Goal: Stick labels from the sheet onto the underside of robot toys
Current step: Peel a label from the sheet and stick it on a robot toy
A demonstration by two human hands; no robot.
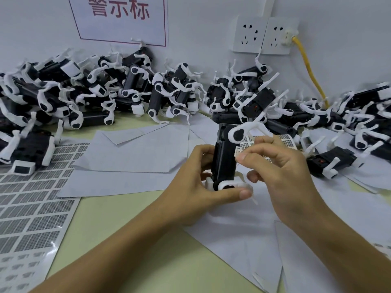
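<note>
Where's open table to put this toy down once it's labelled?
Bare green table lies near you, between the used label sheet on the left and the white backing papers under the left hand. Those flat papers also offer room. The back along the wall is crowded with piled robot toys.

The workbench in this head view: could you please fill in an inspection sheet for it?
Surface: pale green table, largely papered over.
Job's things: toy held upright; label at its side; label sheet behind.
Clutter: toy pile along the wall; blank backing sheets; used sheets.
Hands: left hand grips the toy; right hand pinches the label.
Cables: yellow cable plugged into sockets.
Surroundings: white wall, red-lettered sign.
</note>
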